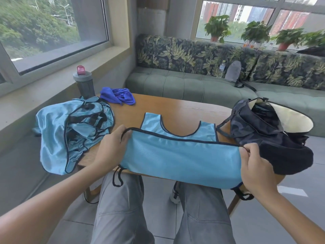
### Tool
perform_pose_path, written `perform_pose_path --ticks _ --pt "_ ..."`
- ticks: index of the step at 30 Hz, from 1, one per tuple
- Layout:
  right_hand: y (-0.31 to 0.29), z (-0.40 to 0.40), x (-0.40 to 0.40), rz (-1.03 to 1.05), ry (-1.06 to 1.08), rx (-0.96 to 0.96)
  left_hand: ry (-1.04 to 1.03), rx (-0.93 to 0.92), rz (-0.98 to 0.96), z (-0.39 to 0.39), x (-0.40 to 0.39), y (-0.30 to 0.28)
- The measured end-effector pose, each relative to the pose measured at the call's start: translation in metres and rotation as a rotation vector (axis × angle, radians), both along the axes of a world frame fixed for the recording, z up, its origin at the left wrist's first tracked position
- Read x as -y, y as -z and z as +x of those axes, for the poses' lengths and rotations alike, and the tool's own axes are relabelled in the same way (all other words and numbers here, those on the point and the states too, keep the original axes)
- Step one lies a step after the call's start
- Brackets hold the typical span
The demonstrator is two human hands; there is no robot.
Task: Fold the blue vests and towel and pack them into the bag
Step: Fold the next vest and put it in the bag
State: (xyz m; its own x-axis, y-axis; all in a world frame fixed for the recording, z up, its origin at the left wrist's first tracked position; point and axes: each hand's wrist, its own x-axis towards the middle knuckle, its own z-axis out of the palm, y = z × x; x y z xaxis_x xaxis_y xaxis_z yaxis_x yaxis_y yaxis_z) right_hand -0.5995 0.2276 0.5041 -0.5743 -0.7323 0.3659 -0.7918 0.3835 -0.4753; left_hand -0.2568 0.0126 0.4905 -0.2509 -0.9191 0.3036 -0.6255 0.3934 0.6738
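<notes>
A light blue vest point(179, 155) with dark trim lies across the near edge of the wooden table point(175, 106), its lower half lifted and doubled toward the shoulder straps. My left hand point(110, 148) pinches the hem's left corner, and my right hand point(255, 169) pinches the right corner. A crumpled heap of more light blue vests point(70, 131) lies on the table's left end. Behind that heap a bunched royal-blue towel point(117, 95) rests at the far edge. On the right end a dark bag point(269, 127) stands unzipped, with a pale lining showing.
A grey bottle point(84, 83) with a pink cap stands by the window ledge at the far left. A green sofa point(184, 83) runs behind the table, with a grey backpack point(233, 72) on it. My knees are under the table's front edge.
</notes>
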Motion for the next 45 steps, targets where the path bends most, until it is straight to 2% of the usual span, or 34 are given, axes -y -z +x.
perform_pose_path --ticks 7,11,16,22,27,31,36,43,45 --pt "0.001 -0.025 0.058 -0.083 0.111 -0.037 -0.03 0.2 -0.122 -0.034 0.051 -0.007" --pt "0.009 -0.041 0.1 -0.09 0.104 -0.066 -0.077 0.277 -0.117 -0.055 0.094 -0.003" --pt "0.024 -0.073 0.144 0.016 0.111 -0.125 -0.044 0.303 -0.023 -0.084 0.152 0.01" --pt "0.027 -0.113 0.192 0.074 0.14 -0.12 0.024 0.293 -0.021 -0.12 0.214 0.027" --pt "0.058 -0.143 0.241 0.311 0.156 -0.106 0.052 0.367 0.042 -0.151 0.269 0.064" --pt "0.095 -0.156 0.259 0.47 0.165 -0.058 0.075 0.369 0.098 -0.164 0.284 0.101" --pt "0.116 -0.16 0.258 0.406 0.046 -0.215 0.124 0.353 0.026 -0.16 0.295 0.134" --pt "0.112 -0.175 0.277 0.496 -0.158 -0.216 0.288 0.434 -0.068 -0.158 0.316 0.135" --pt "0.108 -0.179 0.283 0.532 -0.182 -0.191 0.301 0.517 -0.076 -0.16 0.321 0.129"
